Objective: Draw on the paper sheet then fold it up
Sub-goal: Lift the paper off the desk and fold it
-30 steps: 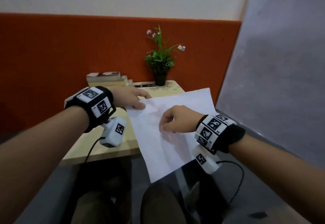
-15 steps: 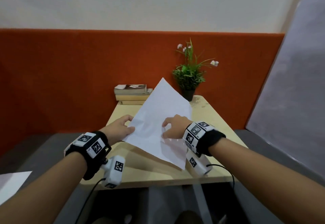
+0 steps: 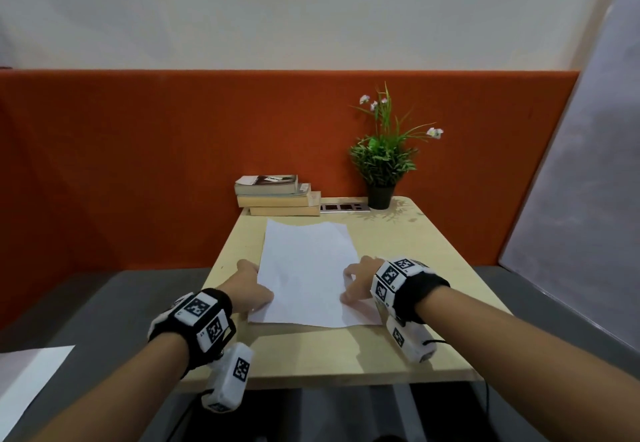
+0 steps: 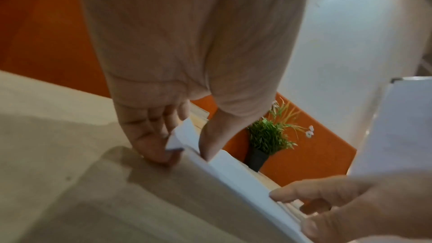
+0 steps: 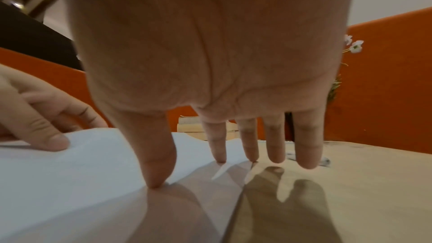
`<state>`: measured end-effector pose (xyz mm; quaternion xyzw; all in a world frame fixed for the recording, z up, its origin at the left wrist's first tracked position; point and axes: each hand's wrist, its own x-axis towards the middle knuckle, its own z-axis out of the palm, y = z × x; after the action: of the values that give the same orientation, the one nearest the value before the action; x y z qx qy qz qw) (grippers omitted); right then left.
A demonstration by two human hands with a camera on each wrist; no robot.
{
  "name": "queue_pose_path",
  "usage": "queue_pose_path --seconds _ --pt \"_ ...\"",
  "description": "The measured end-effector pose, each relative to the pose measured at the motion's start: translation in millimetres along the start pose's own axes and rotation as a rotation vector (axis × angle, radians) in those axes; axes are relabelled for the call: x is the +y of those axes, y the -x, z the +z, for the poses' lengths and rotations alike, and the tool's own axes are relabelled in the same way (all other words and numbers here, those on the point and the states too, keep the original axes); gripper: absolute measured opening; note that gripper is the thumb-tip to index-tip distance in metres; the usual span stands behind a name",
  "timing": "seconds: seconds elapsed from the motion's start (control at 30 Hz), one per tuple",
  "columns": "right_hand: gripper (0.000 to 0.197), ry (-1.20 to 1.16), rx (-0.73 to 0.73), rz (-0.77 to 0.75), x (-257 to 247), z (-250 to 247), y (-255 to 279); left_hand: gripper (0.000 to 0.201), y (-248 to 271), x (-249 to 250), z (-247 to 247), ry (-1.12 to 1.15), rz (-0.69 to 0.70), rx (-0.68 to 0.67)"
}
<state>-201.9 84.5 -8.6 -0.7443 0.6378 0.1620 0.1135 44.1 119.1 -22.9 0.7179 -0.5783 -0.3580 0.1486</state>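
Note:
A blank white paper sheet (image 3: 306, 268) lies flat, lengthwise, on the light wooden table (image 3: 415, 251). My left hand (image 3: 254, 289) is at the sheet's near left edge. In the left wrist view the left hand (image 4: 184, 152) pinches that edge (image 4: 236, 171), thumb on top and curled fingers below. My right hand (image 3: 360, 278) rests on the near right edge. In the right wrist view its thumb (image 5: 156, 163) presses on the sheet (image 5: 70, 173) and its straight fingers (image 5: 217, 145) touch the edge. I see no drawing and no pen.
A stack of books (image 3: 278, 195), a socket panel (image 3: 343, 207) and a potted plant (image 3: 381, 164) stand at the table's far end against an orange partition (image 3: 138, 164). A grey panel (image 3: 588, 199) rises to the right. Another white sheet (image 3: 27, 372) lies at lower left.
The sheet was held tilted in the air by both hands; it has come down and now lies flat on the table, with both hands lowered to its side edges.

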Motion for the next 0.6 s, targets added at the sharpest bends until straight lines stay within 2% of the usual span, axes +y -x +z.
queue_pose_path --seconds 0.1,0.17,0.23,0.33,0.47,0.6 --pt "0.055 0.03 0.053 -0.023 4 3 -1 0.075 2 14 1 -0.28 0.08 0.095" --pt "0.055 0.011 0.072 -0.038 8 3 1 0.063 -1 24 -2 -0.516 0.172 0.116" --pt "0.056 -0.027 0.114 -0.048 11 0 0 0.054 -8 35 -7 -0.667 0.205 0.083" --pt "0.068 -0.085 0.144 -0.041 15 0 -6 0.058 -17 49 -14 -0.744 0.22 0.016" --pt "0.065 0.009 0.068 -0.072 16 -6 -12 0.08 -31 46 -21 -0.804 0.196 -0.109" --pt "0.075 0.057 0.054 -0.086 15 -10 -14 0.088 -39 35 -20 -0.804 0.204 -0.13"
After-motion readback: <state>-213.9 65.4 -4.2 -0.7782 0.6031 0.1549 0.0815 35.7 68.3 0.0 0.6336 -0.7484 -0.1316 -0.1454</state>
